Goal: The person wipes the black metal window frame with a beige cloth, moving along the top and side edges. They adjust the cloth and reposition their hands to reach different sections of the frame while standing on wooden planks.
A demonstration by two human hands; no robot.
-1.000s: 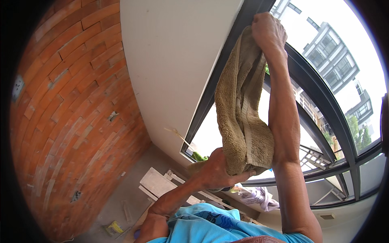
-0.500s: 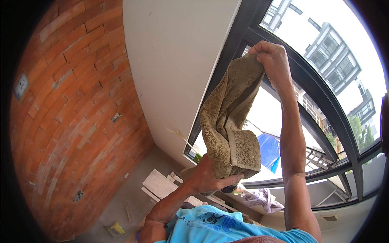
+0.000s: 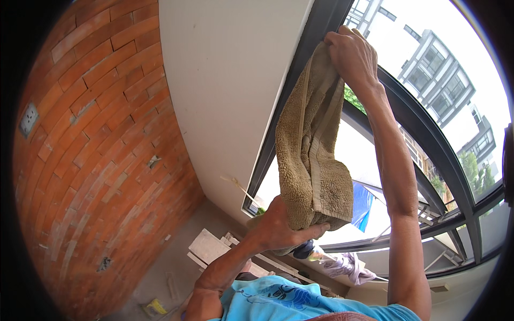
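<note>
Tan terry towel (image 3: 310,144): I am gripping its top corner in my right hand (image 3: 350,53) against the dark window frame (image 3: 300,69), my left hand (image 3: 281,227) clutching its lower edge; yellow packet (image 3: 155,307) lying at the floor's brick-wall edge.

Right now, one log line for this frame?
right hand: grips towel top at window frame | left hand: holds towel bottom
</note>
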